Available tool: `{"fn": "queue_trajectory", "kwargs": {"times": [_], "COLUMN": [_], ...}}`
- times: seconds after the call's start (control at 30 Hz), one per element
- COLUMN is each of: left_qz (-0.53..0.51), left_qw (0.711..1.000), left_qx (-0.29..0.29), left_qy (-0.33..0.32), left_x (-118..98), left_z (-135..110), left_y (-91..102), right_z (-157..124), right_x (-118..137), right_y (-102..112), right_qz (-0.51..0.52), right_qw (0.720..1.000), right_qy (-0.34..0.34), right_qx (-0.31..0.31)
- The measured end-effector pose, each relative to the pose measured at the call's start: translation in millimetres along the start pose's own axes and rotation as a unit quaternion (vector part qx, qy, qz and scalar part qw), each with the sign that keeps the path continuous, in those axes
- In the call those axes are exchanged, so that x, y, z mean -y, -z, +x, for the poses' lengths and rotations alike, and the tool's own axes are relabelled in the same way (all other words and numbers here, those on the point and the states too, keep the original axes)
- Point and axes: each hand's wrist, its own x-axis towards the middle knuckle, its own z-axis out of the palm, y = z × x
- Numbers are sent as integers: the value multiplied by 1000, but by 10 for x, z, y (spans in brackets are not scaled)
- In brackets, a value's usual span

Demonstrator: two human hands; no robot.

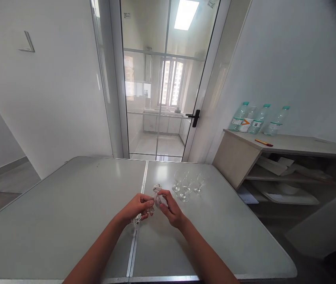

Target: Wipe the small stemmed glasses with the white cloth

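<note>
My left hand (141,206) is closed around a small clear stemmed glass, its round foot (136,221) sticking out below the wrist side. In my right hand (169,207) a whitish cloth (157,194) is bunched, pressed against the glass's bowl end. The cloth and fingers hide most of the bowl. Both hands meet above the table, close to its metal seam. Just beyond my right hand, several clear stemmed glasses (184,195) stand upright in a group.
The grey table (67,213) has a metal rim. Behind it is a glass door (144,134) with a black handle (196,118). At right, a shelf unit (239,157) carries several plastic bottles (256,122) and an orange pen-like object (264,142).
</note>
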Motion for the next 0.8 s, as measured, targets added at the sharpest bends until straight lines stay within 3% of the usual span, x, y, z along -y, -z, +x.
{"fn": "queue_trajectory", "kwargs": {"times": [0.1, 0.2, 0.3, 0.37, 0.43, 0.5, 0.6, 0.7, 0.8], "left_qz": [176, 414, 557, 591, 584, 546, 421, 208, 26], "left_qw": [974, 861, 762, 740, 748, 779, 871, 966, 999], "left_qx": [-113, -231, -243, -221, -217, -226, -204, -137, -45], "left_qy": [-85, -184, -224, -234, -229, -208, -152, -75, -7], "left_x": [166, 356, 479, 515, 520, 490, 362, 183, 69], "left_z": [30, 53, 49, 43, 45, 54, 58, 44, 40], "left_y": [-37, -10, 72, 103, 88, 28, -97, -187, -202], "right_z": [46, 103, 130, 127, 117, 107, 102, 99, 84], "right_x": [10, -18, -103, -168, -214, -227, -186, -104, -37], "right_y": [-19, -23, -31, -41, -49, -48, -30, 10, 55], "right_qz": [64, 110, 140, 167, 185, 181, 139, 122, 128], "right_qw": [996, 987, 976, 968, 963, 964, 975, 982, 984], "right_qy": [-42, -98, -157, -187, -195, -192, -163, -127, -105], "right_qx": [-42, -60, -48, -32, -29, -43, -66, -69, -67]}}
